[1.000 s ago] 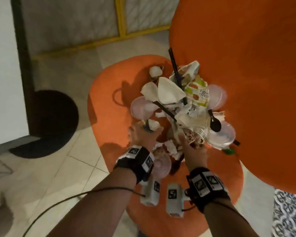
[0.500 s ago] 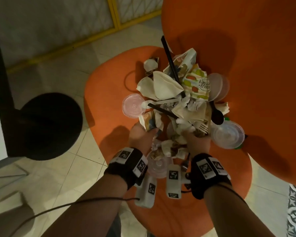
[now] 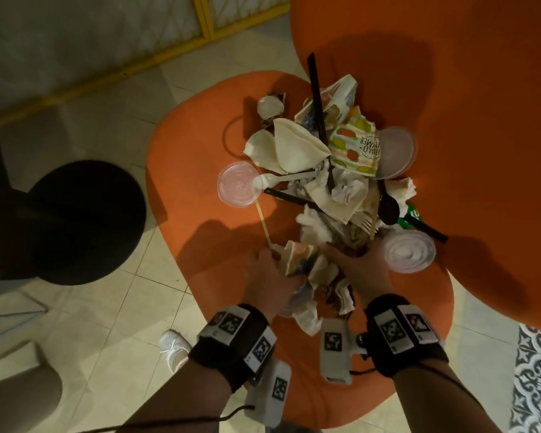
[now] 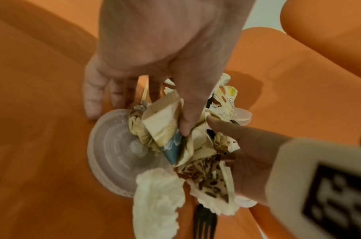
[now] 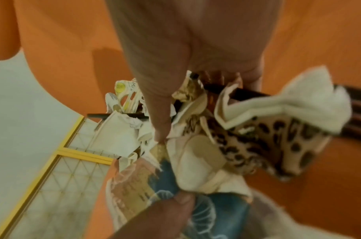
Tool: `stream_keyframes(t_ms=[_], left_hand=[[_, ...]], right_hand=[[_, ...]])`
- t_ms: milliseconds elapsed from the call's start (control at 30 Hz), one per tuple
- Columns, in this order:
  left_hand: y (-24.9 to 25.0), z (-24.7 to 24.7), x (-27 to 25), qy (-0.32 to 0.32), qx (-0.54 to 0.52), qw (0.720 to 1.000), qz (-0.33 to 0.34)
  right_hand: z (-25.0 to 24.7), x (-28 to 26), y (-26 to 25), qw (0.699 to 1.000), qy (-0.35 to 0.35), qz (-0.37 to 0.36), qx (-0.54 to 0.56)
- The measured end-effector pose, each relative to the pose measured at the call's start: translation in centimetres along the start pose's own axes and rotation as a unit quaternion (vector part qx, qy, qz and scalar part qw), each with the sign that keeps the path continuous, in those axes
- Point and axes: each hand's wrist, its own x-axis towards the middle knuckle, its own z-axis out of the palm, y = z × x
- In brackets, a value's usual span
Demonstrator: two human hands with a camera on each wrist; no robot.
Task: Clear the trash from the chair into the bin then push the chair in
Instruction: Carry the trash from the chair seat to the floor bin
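On the chair [image 3: 197, 182] seat's near edge, the left hand [image 3: 270, 284] and right hand [image 3: 361, 270] clutch crumpled trash [image 3: 317, 270], both curled around it. Gathering is underway; next comes lifting it to a bin, unseen here.

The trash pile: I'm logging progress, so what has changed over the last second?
Both hands drew a clump of paper wrappers back toward the seat's front edge. The left hand and the right hand now grip it between them. A white spoon now lies exposed by the clear lid. The rest stays heaped on the chair.
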Motion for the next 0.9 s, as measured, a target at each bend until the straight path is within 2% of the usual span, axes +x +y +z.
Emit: stream_keyframes(t_ms=[100, 167, 300, 400, 567, 633, 767, 900], left_hand=[[-0.2, 0.5, -0.2, 0.016, -0.005, 1.0, -0.023], [-0.1, 0.7, -0.1, 0.001, -0.032, 0.999, -0.037], [-0.3, 1.5, 0.5, -0.028, -0.013, 0.999, -0.026], [0.2, 1.5, 0.3, -0.024, 0.003, 1.0, 0.009], [0.8, 1.5, 0.2, -0.076, -0.038, 0.994, 0.063], [1.1, 1.6, 0.2, -0.085, -0.044, 0.993, 0.071], [1.3, 1.8, 0.2, -0.098, -0.071, 0.99, 0.079], [1.3, 1.8, 0.0, -0.102, -0.08, 0.989, 0.065]], right_hand=[[-1.6, -1.1, 1.1, 0.994, -0.025, -0.035, -0.104], [-2.2, -2.0, 1.4, 0.978, -0.041, -0.055, -0.195], [-2.2, -3.7, 1.3, 0.947, -0.062, -0.044, -0.311], [-2.2, -3.9, 1.5, 0.945, -0.065, -0.048, -0.316], [-2.0, -3.5, 1.8, 0.95, -0.094, -0.015, -0.296], [-1.7, -3.1, 2.3, 0.952, -0.091, 0.002, -0.292], [-1.6, -2.2, 3.7, 0.935, -0.107, -0.005, -0.339], [-2.2, -3.3, 1.8, 0.932, -0.094, -0.005, -0.35]])
